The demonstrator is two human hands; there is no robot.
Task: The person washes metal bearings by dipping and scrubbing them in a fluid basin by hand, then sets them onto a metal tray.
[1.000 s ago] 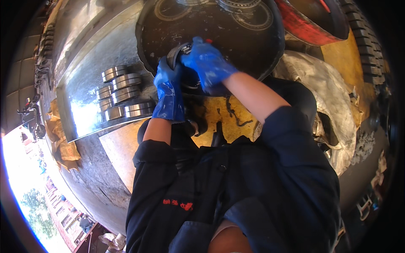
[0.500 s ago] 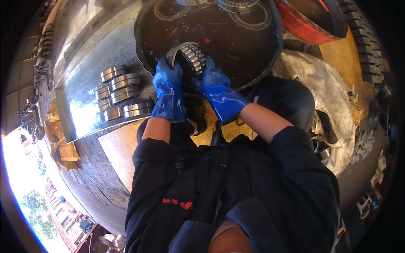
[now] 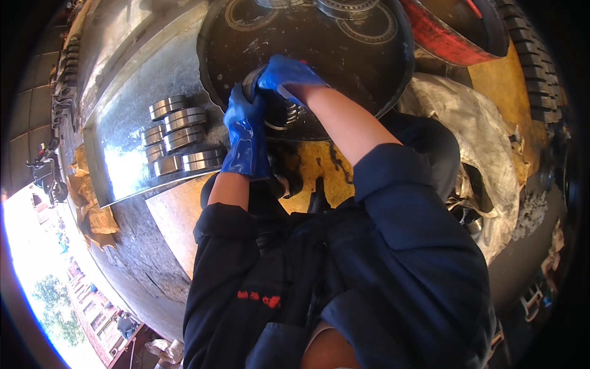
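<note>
Both my hands wear blue rubber gloves. My left hand (image 3: 243,109) is closed on the left side of a roller bearing (image 3: 251,81), which I hold over a large round dark pan (image 3: 338,74). My right hand (image 3: 287,75) is wrapped over the bearing's upper edge and hides much of it. A row of shiny rollers (image 3: 292,114) shows below my right wrist. At the pan's far side lie other bearing rings (image 3: 347,7), partly cut off by the view's edge.
To the left, several shiny bearing rings (image 3: 184,117) stand stacked on a metal tray (image 3: 101,166). A red-rimmed tub (image 3: 439,37) is at the far right, beside a tyre (image 3: 530,58). A crumpled pale sack (image 3: 485,135) lies right of my knee.
My right hand has moved from the bearing's right side up and left, over its top edge. The bearing's rollers have turned lower and toward me. My left hand has stayed nearly in place.
</note>
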